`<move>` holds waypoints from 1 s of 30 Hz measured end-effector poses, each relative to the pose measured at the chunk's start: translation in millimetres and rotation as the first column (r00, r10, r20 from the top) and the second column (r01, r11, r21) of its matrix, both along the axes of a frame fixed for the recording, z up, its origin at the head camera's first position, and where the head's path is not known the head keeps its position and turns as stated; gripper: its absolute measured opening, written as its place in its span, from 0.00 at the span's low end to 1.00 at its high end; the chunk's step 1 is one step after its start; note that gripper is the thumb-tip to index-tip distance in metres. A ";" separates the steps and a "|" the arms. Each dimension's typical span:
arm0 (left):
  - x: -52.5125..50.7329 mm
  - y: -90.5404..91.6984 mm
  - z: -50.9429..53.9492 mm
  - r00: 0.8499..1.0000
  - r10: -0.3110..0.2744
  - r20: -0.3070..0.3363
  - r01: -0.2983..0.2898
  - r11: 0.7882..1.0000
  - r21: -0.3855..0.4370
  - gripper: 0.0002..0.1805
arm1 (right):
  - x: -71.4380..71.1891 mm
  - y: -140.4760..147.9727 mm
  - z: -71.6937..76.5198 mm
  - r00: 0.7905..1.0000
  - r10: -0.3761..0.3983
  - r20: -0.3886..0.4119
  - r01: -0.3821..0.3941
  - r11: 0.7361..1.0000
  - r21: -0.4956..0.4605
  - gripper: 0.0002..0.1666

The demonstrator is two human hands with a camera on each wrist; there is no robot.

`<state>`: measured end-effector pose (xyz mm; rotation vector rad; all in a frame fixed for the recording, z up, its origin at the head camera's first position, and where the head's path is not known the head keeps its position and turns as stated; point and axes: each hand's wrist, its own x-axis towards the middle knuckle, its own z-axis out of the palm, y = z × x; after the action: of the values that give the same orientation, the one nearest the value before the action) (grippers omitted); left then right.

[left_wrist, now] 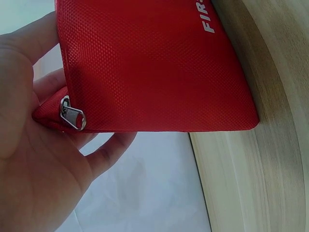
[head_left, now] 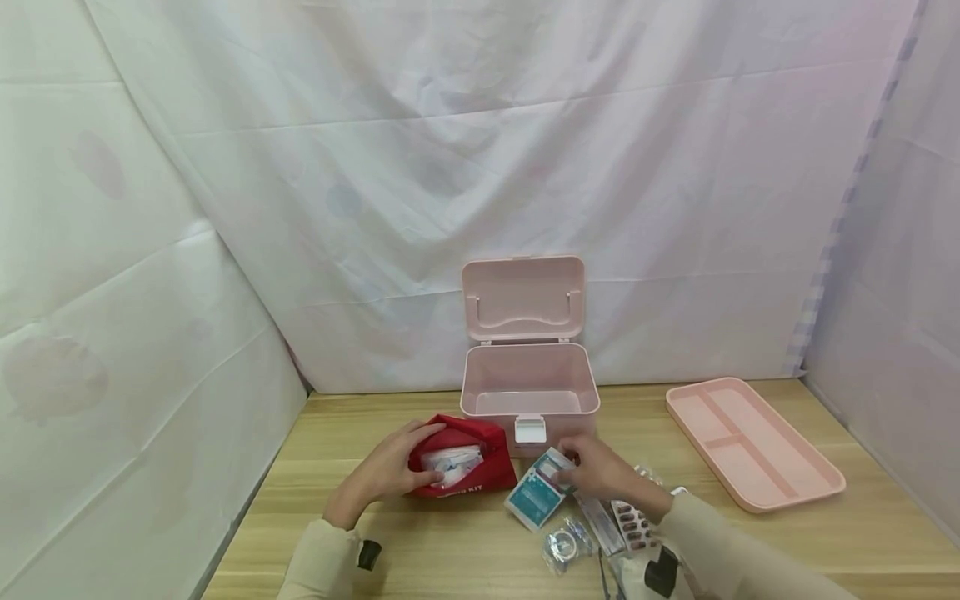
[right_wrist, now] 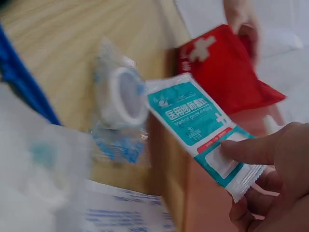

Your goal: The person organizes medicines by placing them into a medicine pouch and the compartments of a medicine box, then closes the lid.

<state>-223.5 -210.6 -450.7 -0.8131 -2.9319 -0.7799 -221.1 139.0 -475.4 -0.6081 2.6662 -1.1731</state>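
A red zippered first aid pouch (head_left: pixel 491 471) stands open on the table, white packets (head_left: pixel 453 462) showing inside. My left hand (head_left: pixel 397 462) grips its left side; in the left wrist view the fingers curl round the edge near the metal zipper pull (left_wrist: pixel 72 116). My right hand (head_left: pixel 603 471) pinches a teal and white medical gauze packet (right_wrist: pixel 193 121) by one end, thumb on its front. The packet is held in front of the pink box, to the right of the pouch. Below it on the table lies a roll of tape in clear wrapping (right_wrist: pixel 128 99).
Behind the hands stands a pink box (head_left: pixel 480 379) with its lid (head_left: pixel 525 292) raised. A pink divided tray (head_left: pixel 795 450) lies at the right. Capsule blister packs (head_left: pixel 636 527), a long packet (head_left: pixel 602 527) and a blue item (right_wrist: pixel 26 75) lie near the right forearm.
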 end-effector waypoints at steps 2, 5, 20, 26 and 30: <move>0.4 0.0 0.6 1.000 0.000 -0.004 0.000 1.000 0.000 0.38 | -1.8 3.9 6.7 1.000 0.016 0.025 -0.015 0.999 -0.048 0.07; 0.6 -0.1 0.9 1.000 0.003 -0.007 -0.003 1.000 0.001 0.39 | -3.1 9.9 15.0 0.998 0.025 0.057 -0.021 0.997 -0.073 0.06; -0.1 -0.2 -0.8 1.000 0.014 0.009 -0.014 1.000 -0.004 0.39 | -0.3 26.9 42.3 0.991 0.073 0.112 -0.053 0.983 -0.177 0.19; 0.1 -0.2 -0.8 1.000 0.013 0.009 -0.013 1.000 0.000 0.39 | 1.8 26.0 57.0 0.993 0.054 0.109 -0.035 0.984 -0.176 0.19; -0.3 -0.1 -0.4 1.000 0.017 0.015 -0.017 1.000 0.006 0.39 | 0.6 25.3 66.7 0.993 0.056 0.104 -0.034 0.979 -0.203 0.20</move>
<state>-223.8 -210.8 -451.1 -0.7851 -2.9435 -0.7963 -220.5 164.3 -408.7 -0.6126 2.4493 -1.4313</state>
